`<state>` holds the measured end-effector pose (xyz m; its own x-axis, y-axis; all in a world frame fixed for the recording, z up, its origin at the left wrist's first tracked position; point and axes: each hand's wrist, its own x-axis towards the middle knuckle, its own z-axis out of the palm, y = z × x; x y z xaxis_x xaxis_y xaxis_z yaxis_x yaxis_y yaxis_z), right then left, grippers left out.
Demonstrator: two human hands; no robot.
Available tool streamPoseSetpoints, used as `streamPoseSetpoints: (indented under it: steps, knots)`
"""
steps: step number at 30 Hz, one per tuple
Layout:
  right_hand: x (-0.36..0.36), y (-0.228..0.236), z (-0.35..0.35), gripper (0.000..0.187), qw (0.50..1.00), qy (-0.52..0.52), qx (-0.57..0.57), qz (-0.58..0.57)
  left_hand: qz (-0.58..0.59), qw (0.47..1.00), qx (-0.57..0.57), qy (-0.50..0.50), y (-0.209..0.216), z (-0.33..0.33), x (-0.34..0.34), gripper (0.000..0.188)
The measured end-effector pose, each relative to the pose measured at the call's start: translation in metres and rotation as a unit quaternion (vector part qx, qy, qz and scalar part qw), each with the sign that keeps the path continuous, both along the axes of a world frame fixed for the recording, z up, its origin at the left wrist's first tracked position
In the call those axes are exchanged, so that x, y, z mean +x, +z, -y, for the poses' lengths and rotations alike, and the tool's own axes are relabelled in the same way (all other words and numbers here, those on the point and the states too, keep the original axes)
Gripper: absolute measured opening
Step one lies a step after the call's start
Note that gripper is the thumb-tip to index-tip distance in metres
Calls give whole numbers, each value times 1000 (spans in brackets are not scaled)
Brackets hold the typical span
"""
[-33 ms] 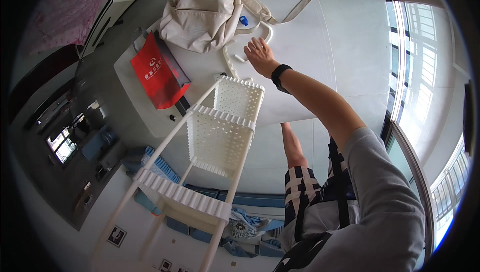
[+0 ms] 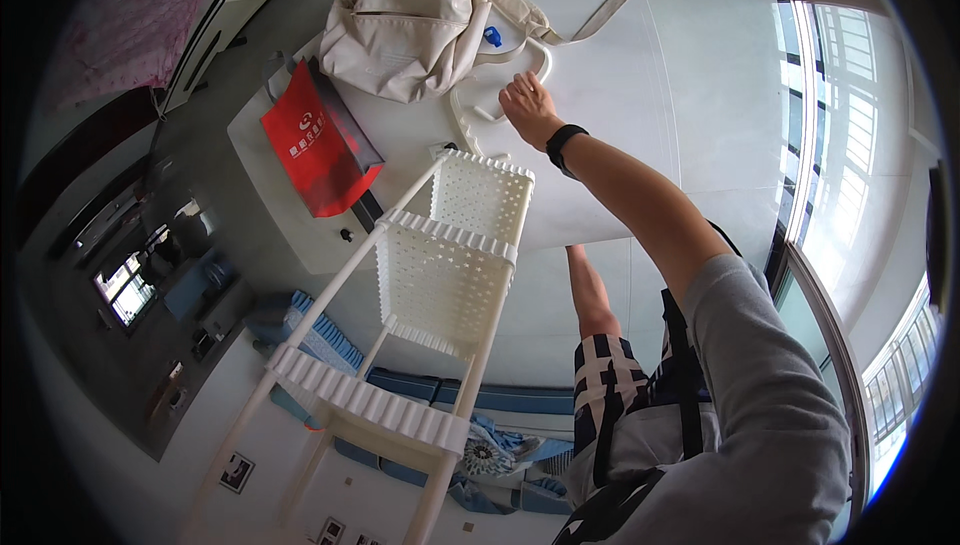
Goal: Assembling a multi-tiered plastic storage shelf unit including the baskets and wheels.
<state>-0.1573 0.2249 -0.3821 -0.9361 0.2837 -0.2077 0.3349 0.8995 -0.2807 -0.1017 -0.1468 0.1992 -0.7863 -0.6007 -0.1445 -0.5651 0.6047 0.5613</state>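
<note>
My right hand point(image 2: 527, 105), with a black watch point(image 2: 563, 145) on its wrist, reaches over a broad white surface point(image 2: 590, 125). Its fingers are curled in and face away, so whatever they may hold is hidden. Beside the fingertips lies a thin curved white piece point(image 2: 488, 115); I cannot tell if they touch it. A larger white curved piece point(image 2: 545, 63) shows just past the hand. Closer to me, left of my forearm, rises a white tiered rack point(image 2: 430, 290) with perforated shelves and pole legs. My left hand is out of view.
A cream backpack point(image 2: 400, 30) lies at the far side, its strap point(image 2: 607, 12) trailing right. A small blue object point(image 2: 492, 37) is beside it. Left of these stands a red paper bag point(image 2: 315, 145). At the right is a sliding glass door frame point(image 2: 800, 275).
My right hand has shifted slightly right, and its fingers are drawn in more than before. The whole view has moved a little; the rack, bag and backpack keep their places.
</note>
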Motion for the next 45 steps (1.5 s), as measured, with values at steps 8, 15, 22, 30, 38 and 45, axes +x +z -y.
streamPoseSetpoints:
  steps: [8,15,22,30,38,45]
  knots:
    - [-24,14,27,25,969,-46,-242,-14,8,999,-43,26,-17,24,-12,50]
    - [-74,-30,71,27,987,47,-148,-38,21,999,-31,30,-36,37,-14,49]
    - [-67,-37,66,15,996,78,-35,-41,13,999,-31,21,-35,32,-12,49]
    - [79,-23,25,27,999,-53,-1,9,-3,999,-16,-35,-16,10,-13,48]
    - [227,8,-34,26,951,-201,-189,135,-29,992,15,-121,27,-26,-8,48]
    - [373,81,-17,34,783,-492,-372,78,-76,965,116,-221,98,-27,12,48]
